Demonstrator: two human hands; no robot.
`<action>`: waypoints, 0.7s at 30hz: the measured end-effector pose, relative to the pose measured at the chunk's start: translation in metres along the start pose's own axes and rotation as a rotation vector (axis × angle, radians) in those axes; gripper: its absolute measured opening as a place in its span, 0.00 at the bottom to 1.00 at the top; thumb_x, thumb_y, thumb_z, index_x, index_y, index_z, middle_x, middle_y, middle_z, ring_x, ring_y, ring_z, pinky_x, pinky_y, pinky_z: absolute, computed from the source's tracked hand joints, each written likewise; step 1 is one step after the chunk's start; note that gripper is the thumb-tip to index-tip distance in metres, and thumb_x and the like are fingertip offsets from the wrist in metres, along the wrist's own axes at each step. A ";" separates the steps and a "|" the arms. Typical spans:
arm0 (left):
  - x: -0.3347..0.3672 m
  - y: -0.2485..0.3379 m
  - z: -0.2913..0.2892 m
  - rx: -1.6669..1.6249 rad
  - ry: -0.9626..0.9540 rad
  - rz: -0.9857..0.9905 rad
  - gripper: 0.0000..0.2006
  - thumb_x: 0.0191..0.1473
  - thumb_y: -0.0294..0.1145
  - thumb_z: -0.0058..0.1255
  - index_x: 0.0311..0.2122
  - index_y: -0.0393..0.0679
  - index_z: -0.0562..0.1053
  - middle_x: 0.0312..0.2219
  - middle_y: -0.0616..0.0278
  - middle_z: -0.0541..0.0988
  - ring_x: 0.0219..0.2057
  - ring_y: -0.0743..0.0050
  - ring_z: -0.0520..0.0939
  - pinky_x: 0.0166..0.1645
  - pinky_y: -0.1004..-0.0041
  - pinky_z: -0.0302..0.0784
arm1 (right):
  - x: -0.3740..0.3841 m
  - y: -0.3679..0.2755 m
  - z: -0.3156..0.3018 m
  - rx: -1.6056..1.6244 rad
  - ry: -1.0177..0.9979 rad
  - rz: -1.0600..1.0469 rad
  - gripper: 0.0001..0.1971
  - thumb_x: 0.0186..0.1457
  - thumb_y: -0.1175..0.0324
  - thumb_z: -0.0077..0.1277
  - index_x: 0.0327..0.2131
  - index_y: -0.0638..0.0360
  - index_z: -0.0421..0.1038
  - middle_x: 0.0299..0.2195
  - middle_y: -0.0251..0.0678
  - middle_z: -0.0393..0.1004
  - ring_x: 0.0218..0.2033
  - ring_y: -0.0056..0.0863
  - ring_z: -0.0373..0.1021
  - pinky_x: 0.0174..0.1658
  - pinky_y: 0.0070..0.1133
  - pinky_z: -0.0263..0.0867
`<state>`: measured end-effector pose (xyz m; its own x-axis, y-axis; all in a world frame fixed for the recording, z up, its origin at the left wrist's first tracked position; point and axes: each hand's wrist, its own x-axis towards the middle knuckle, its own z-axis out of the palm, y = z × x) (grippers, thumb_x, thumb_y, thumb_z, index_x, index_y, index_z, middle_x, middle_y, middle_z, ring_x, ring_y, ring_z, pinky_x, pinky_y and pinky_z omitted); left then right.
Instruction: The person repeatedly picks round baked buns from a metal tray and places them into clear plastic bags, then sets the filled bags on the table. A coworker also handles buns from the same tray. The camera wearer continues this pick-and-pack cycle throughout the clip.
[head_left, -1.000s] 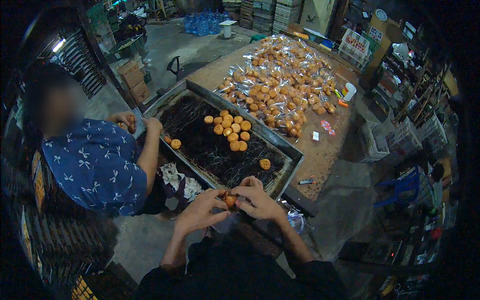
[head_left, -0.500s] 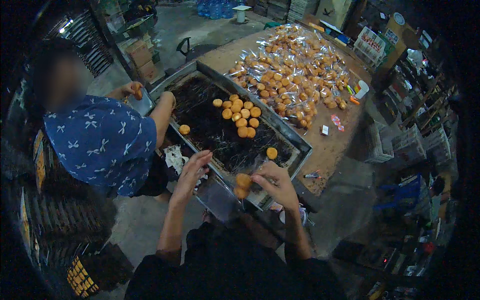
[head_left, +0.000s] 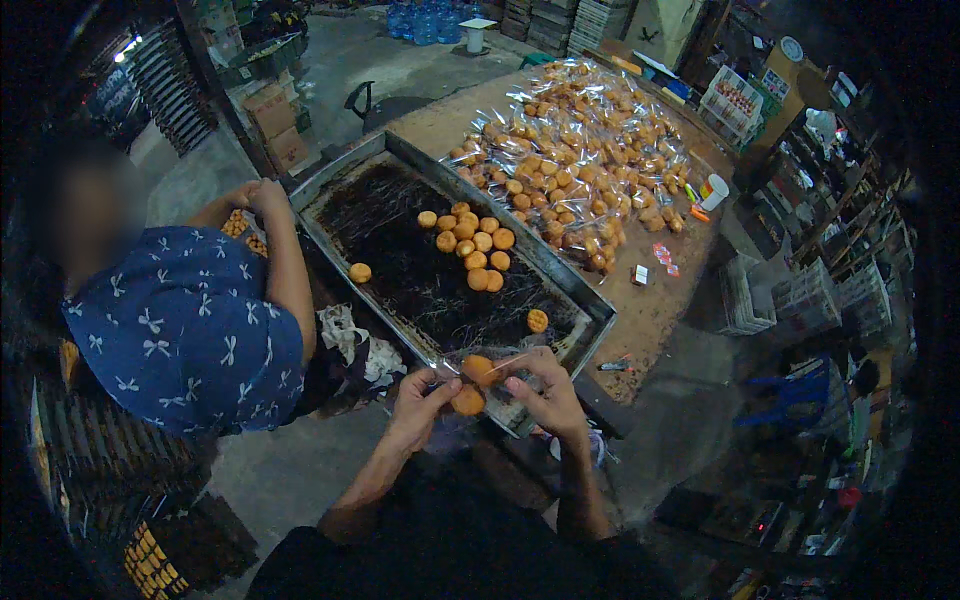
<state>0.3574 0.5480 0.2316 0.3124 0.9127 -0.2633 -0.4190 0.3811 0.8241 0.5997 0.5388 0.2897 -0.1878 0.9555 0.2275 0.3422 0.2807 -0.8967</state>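
Just over the near end of a large metal tray (head_left: 375,215), a clear plastic bag with round golden-brown buns (head_left: 468,401) is between my hands. My left hand (head_left: 424,408) pinches the bag's left side. On the right side, my right hand (head_left: 546,393) grips the bag with bent fingers. Inside the tray, a cluster of loose buns (head_left: 474,243) lies around the middle. One single bun (head_left: 537,321) sits near the tray's right corner, close to my right hand, and another bun (head_left: 360,272) is by the left edge.
Beyond the tray, a wooden table (head_left: 625,345) carries a big heap of bagged buns (head_left: 575,165), a white cup (head_left: 713,190) and a small white box (head_left: 639,274). To the left stands a co-worker (head_left: 190,320) in a blue patterned top. Plastic crates (head_left: 745,295) stand at right.
My left hand, open and apart before, has come across to the bag and closed on it. My right hand keeps its hold. The co-worker's hands have come together, away from the tray.
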 end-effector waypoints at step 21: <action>-0.015 -0.034 -0.037 -0.323 0.113 -0.149 0.20 0.66 0.37 0.55 0.58 0.39 0.70 0.47 0.53 0.80 0.48 0.60 0.83 0.53 0.59 0.83 | -0.010 0.071 0.000 0.391 0.528 0.094 0.13 0.63 0.64 0.57 0.46 0.60 0.78 0.37 0.39 0.79 0.45 0.29 0.73 0.49 0.29 0.69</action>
<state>0.3356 0.5269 0.1895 0.3019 0.8471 -0.4373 -0.6287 0.5218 0.5766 0.6263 0.5493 0.2236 0.3372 0.9183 0.2074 -0.0432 0.2352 -0.9710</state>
